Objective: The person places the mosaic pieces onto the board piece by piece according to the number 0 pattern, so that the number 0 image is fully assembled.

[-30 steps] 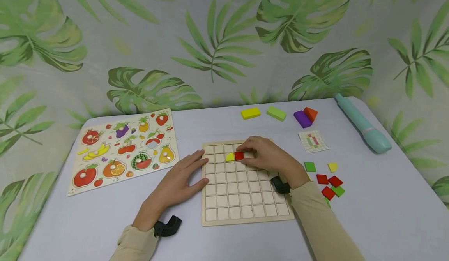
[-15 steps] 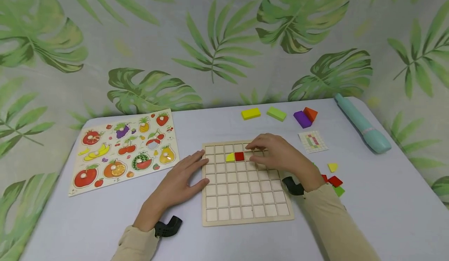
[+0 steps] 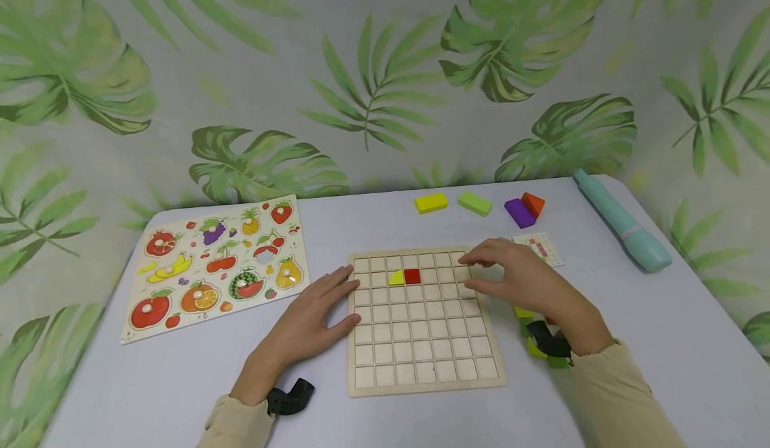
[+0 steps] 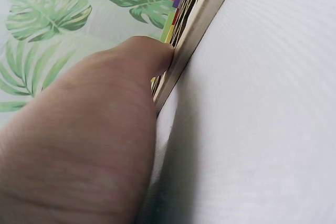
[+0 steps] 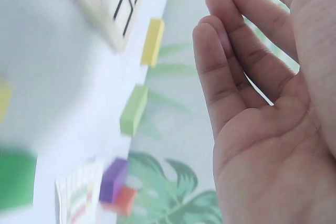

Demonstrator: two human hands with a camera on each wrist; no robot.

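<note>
Your right hand [image 3: 526, 279] empty, fingers relaxed, over grid board [image 3: 421, 374] at 3 o'clock edge. Left hand [image 3: 313, 317] flat, bracing board's 9 o'clock edge. Red tile [image 3: 412, 275] seated beside yellow tile [image 3: 396, 277], upper rows. Loose tiles [image 3: 537, 349] lie under your right wrist: keep board pinned, pick one tile cleanly.

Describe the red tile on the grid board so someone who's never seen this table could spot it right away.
Find the wooden grid board in the middle of the table, between the two hands. In its second row from the far edge lies the red tile, a full square; the yellow tile touching its left side is a quarter-round piece.
</note>
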